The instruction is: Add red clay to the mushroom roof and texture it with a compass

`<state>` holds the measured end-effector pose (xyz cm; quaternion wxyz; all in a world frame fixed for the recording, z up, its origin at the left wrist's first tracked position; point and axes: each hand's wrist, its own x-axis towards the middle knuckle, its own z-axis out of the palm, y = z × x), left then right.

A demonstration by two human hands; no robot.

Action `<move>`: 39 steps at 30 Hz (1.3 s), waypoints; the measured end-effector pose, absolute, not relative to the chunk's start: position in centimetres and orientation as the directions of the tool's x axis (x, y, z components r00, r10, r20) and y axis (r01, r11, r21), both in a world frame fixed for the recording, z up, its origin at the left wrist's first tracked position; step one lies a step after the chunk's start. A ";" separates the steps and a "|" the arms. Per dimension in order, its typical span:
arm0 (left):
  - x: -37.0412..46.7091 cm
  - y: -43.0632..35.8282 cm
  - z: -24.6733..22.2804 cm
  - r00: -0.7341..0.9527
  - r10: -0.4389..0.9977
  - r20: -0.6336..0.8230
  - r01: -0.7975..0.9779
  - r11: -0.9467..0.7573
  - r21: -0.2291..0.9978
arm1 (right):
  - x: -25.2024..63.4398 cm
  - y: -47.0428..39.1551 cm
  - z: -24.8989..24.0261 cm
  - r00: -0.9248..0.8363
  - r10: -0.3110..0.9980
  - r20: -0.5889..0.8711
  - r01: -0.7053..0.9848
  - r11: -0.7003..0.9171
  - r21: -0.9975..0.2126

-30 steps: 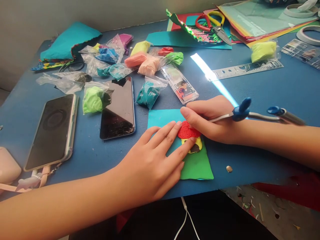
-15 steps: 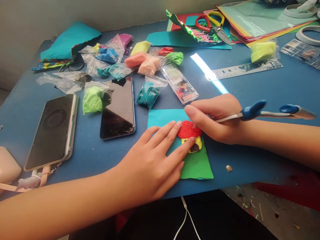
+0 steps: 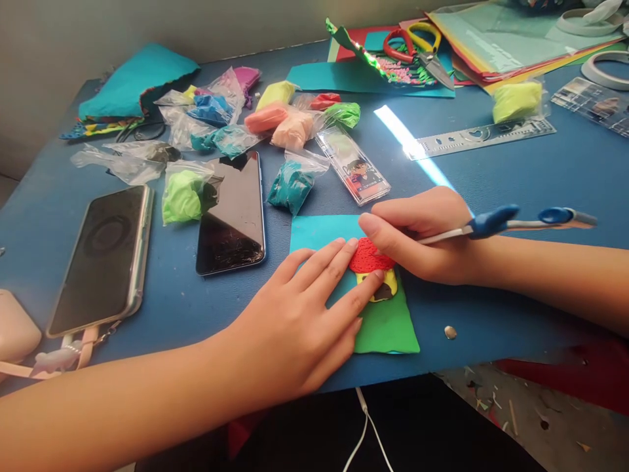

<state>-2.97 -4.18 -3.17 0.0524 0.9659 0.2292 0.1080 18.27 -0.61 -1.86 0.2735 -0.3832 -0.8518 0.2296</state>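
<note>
A small card [image 3: 386,328], blue at the top and green at the bottom, lies near the table's front edge. On it sits a clay shape with a textured red top [image 3: 368,255] and a yellow lower part [image 3: 390,280] bearing a dark patch. My left hand [image 3: 319,301] lies over the card's left side with fingers spread, one fingertip on the clay. My right hand [image 3: 425,236] is closed round a thin white and blue tool [image 3: 494,221]. The tool's tip is hidden behind the fingers, by the red clay.
Two phones [image 3: 101,255] [image 3: 233,216] lie at the left. Bagged clay [image 3: 292,183] in several colours, a clear case [image 3: 361,170], a ruler [image 3: 486,136] and scissors [image 3: 422,52] are further back. A small metallic disc [image 3: 450,332] lies right of the card.
My right hand has shifted slightly left, and the tool's rear end has swung a little left. My left hand and the card look unmoved.
</note>
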 end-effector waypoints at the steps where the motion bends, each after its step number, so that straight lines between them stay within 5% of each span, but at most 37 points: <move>1: -3.0 -4.2 -3.2 0.872 0.454 0.185 0.431 -0.889 0.154 | 18.2 -0.7 -1.8 -0.534 0.791 0.300 0.526 0.588 -0.614; 20: -2.9 -3.8 -3.2 0.878 0.411 0.244 0.393 -0.911 0.121 | 18.0 -0.6 -1.5 -0.619 0.780 0.092 0.492 0.476 -0.729; 39: -3.0 -4.0 -3.5 0.873 0.428 0.234 0.408 -0.904 0.131 | 17.9 -0.7 -2.1 -0.488 0.862 0.133 0.506 0.404 -0.762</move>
